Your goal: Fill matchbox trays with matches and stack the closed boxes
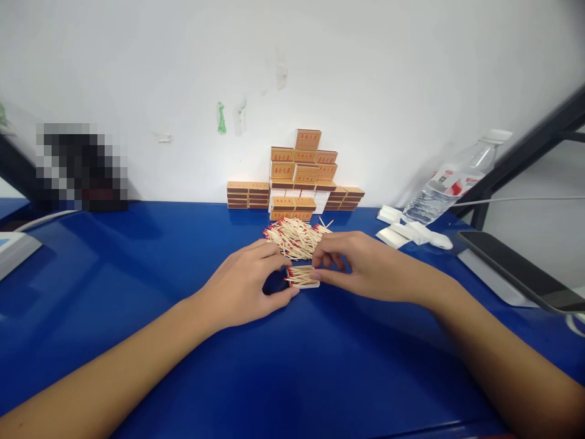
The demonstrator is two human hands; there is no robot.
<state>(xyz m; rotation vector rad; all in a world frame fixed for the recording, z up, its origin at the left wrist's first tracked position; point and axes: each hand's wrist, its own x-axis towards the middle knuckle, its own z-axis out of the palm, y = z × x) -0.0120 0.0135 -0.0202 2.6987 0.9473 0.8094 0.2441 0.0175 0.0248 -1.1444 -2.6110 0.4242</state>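
Note:
A small white matchbox tray (311,286) holding red-tipped matches (300,276) lies on the blue table. My left hand (244,281) grips its left end, thumb at the near side and fingers at the far side. At the tray's right end, my right hand (354,265) has its thumb and forefinger closed on the ends of the matches. Just behind the tray is a loose heap of matches (295,236), most with red heads. Part of the heap's right side is hidden by my right hand.
Stacked matchboxes (304,174) stand against the white wall behind the heap. To the right are white pieces (414,233), a tilted water bottle (452,180) and a black phone (521,268) on a white stand. A blurred dark object (91,171) stands at the left.

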